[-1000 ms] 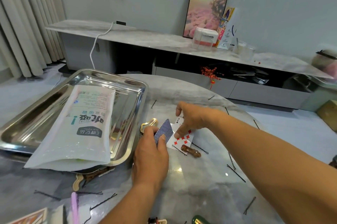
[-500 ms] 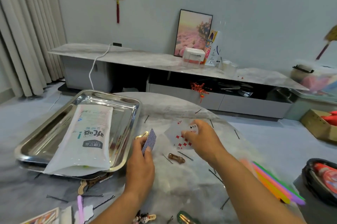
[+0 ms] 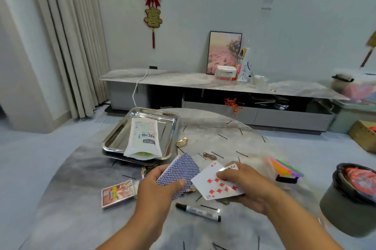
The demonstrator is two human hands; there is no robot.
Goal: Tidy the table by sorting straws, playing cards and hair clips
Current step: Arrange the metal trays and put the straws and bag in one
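My left hand grips a small stack of blue-backed playing cards above the round marble table. Beside it, my right hand holds two face-up cards, a nine of diamonds on top and a two behind it. A card box lies to the left of my left hand. Coloured straws lie on the table to the right. A brown hair clip, a gold hair clip and several black bobby pins are scattered further back.
A steel tray at the back left holds a white pouch. A black marker lies below my hands. A black-rimmed pot stands at the right edge, and a small black clip lies near the straws.
Both hands have pulled back toward me with their cards, and the right hand's cards now sit close beside the left hand's stack. The camera has tilted up and back.
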